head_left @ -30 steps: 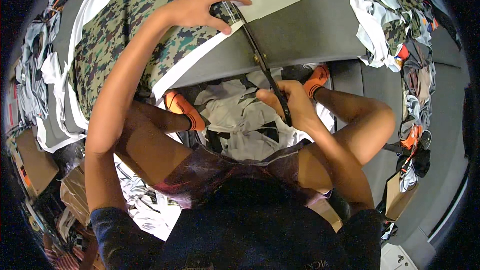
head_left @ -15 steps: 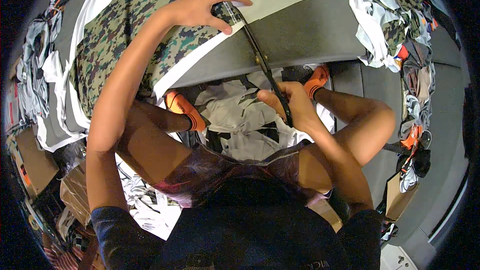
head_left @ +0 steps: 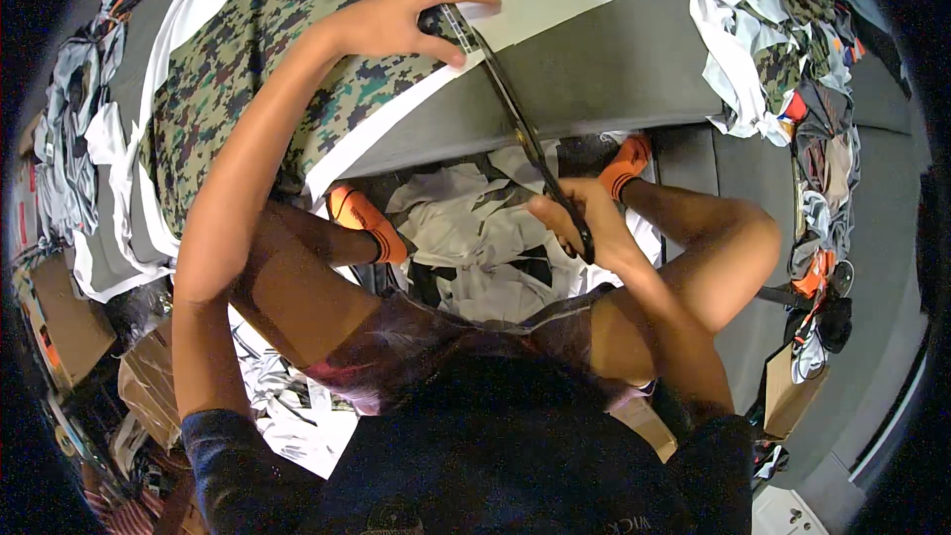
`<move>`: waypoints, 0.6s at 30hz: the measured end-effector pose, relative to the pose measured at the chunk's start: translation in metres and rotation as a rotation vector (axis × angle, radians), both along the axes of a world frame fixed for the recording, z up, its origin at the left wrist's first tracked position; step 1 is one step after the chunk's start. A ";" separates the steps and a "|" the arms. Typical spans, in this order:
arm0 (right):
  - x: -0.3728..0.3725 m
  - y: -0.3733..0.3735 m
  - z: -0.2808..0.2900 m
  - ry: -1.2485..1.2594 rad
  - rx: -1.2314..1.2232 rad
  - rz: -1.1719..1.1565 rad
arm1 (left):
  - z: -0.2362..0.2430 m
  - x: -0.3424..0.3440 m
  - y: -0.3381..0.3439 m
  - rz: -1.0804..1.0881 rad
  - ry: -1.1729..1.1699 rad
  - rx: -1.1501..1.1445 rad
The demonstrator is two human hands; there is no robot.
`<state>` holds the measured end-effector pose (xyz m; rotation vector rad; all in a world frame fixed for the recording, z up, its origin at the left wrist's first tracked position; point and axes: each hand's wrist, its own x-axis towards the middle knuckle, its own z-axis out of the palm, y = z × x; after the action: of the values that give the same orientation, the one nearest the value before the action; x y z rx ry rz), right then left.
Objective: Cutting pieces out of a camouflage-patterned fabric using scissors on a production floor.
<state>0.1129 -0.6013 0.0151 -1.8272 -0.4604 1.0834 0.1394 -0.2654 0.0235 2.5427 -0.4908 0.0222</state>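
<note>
My left hand [head_left: 406, 18] lies with its fingers spread on camouflage fabric [head_left: 248, 89] that has a white border [head_left: 381, 129]. A narrow printed strip [head_left: 461, 30] runs along the fabric's right edge, beside my fingers. My right hand [head_left: 594, 223] grips the handles of long black scissors [head_left: 530, 139]. Their blades point up and away, with the tips at the white margin beside the strip, close to my left thumb. The blades look nearly together; whether cloth lies between them is hard to make out.
The fabric lies over a grey padded surface [head_left: 604, 64]. White scraps [head_left: 475, 218] are heaped between my legs, near two orange socks [head_left: 367, 223]. Cloth offcuts [head_left: 743, 50] pile up at the right, and more grey cloth [head_left: 69, 139] at the left. Cardboard boxes [head_left: 69, 307] stand lower left.
My right hand and the scissors have shifted slightly toward me and to the right. My left hand stays almost in place on the fabric.
</note>
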 end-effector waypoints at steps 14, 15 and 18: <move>0.013 0.038 0.008 -0.069 0.014 0.010 | -0.004 0.002 0.015 0.037 -0.052 0.109; 0.013 0.038 0.007 -0.079 0.013 0.011 | -0.004 0.002 0.014 0.039 -0.050 0.116; 0.014 0.038 0.007 -0.093 0.007 0.015 | -0.005 0.002 0.015 0.047 -0.047 0.118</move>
<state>0.1264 -0.5633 0.0218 -1.8765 -0.5325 1.0086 0.1413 -0.2501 0.0182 2.6744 -0.4632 0.0726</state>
